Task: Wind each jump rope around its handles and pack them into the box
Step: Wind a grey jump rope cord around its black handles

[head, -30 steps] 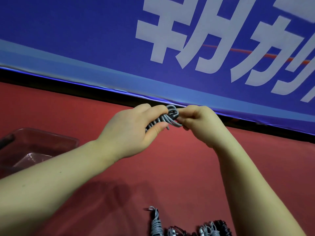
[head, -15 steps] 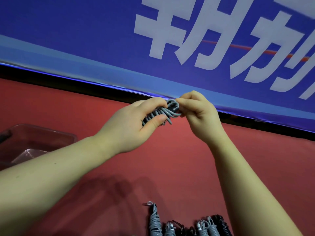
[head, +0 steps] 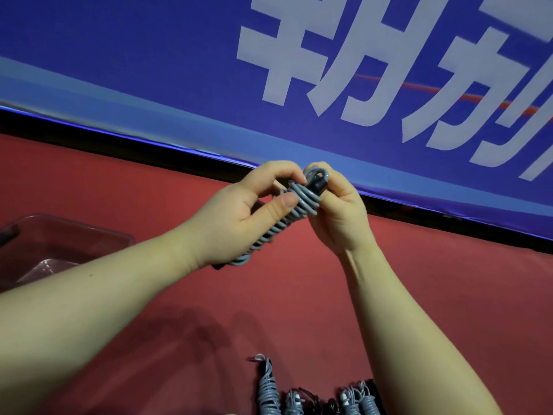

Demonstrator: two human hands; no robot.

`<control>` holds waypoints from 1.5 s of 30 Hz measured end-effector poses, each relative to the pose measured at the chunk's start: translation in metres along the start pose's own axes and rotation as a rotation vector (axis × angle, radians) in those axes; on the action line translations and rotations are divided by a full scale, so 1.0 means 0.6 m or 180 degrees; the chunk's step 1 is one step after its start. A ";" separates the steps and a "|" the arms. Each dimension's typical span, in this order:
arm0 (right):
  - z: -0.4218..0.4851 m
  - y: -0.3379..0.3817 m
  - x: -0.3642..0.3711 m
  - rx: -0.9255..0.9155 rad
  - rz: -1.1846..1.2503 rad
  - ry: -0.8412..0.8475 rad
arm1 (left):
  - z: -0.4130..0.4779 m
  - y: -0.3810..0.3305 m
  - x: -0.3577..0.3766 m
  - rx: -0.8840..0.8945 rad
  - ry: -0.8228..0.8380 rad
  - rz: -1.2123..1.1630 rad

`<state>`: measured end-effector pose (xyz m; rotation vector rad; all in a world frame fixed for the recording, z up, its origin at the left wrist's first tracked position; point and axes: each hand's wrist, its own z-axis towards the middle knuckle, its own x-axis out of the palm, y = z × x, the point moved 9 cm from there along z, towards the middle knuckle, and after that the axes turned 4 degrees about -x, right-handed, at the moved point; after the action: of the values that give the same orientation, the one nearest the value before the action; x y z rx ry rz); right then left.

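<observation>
A grey jump rope (head: 287, 217) is wound in tight coils around its dark handles and held up above the red table (head: 299, 295). My left hand (head: 239, 217) grips the middle of the bundle, thumb pressed on the coils. My right hand (head: 338, 211) pinches the top end, where a loop of grey cord curls over the black handle tip. Several wound rope bundles (head: 269, 390) lie at the near edge of the table. The clear plastic box (head: 68, 244) stands at the left.
A blue banner (head: 269, 85) with large white characters hangs behind the table's far edge. A black strip runs along that edge. A dark object pokes into the box at the far left (head: 7, 238).
The bundle has turned from nearly level to a steep slant, so more of its coils show below my left hand. My right hand has moved over the top end.
</observation>
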<state>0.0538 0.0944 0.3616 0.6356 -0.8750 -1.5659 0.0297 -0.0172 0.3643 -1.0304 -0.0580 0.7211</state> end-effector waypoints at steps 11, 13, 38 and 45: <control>-0.027 -0.002 0.007 0.0201 -0.0309 0.0024 | -0.014 -0.004 -0.029 0.0298 -0.0101 0.1146; -0.028 0.002 -0.001 0.0171 -0.0617 -0.0014 | -0.017 -0.004 -0.028 0.0406 -0.0065 0.1412; -0.045 0.035 0.006 -0.0107 -0.2323 0.0335 | -0.010 0.071 -0.040 -0.0995 0.0112 0.1846; -0.046 0.020 0.031 -0.0293 -0.3460 0.0997 | -0.025 0.077 -0.038 -0.1040 0.0219 0.2575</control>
<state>0.0792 0.0704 0.3569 1.3781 -0.1676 -2.3326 -0.0062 -0.0272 0.3260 -1.4025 0.3295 1.4396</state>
